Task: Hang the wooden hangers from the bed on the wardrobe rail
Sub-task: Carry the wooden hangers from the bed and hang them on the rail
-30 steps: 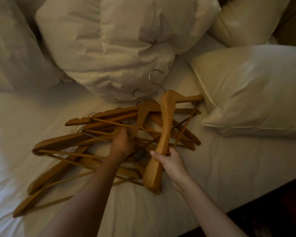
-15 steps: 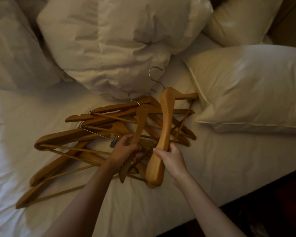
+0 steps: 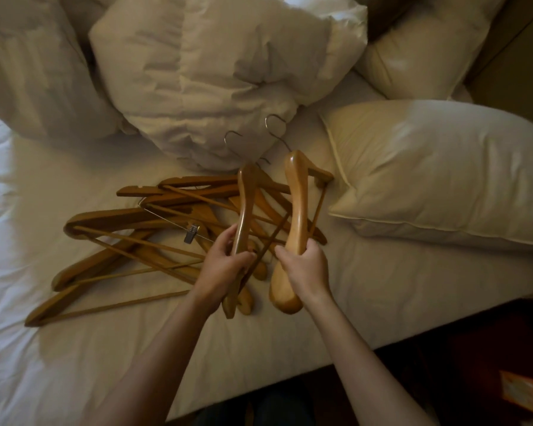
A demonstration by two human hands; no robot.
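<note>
A pile of wooden hangers [image 3: 130,241] with metal hooks lies on the white bed sheet [image 3: 382,287]. My right hand [image 3: 305,267] grips a thick light-wood hanger [image 3: 296,204] by its lower arm, holding it upright on edge above the pile, hook pointing away. My left hand [image 3: 226,265] grips a second, slimmer hanger [image 3: 245,204] by its arm, lifted beside the first. The wardrobe rail is not in view.
A crumpled white duvet [image 3: 216,72] sits just behind the pile. Pillows [image 3: 443,176] lie to the right and back right. The bed edge [image 3: 413,330] runs diagonally at lower right, with dark floor beyond. A metal clip [image 3: 191,233] shows among the hangers.
My left hand has taken hold of a second hanger and raised it out of the pile. My right hand has lifted its hanger a little higher and nearer.
</note>
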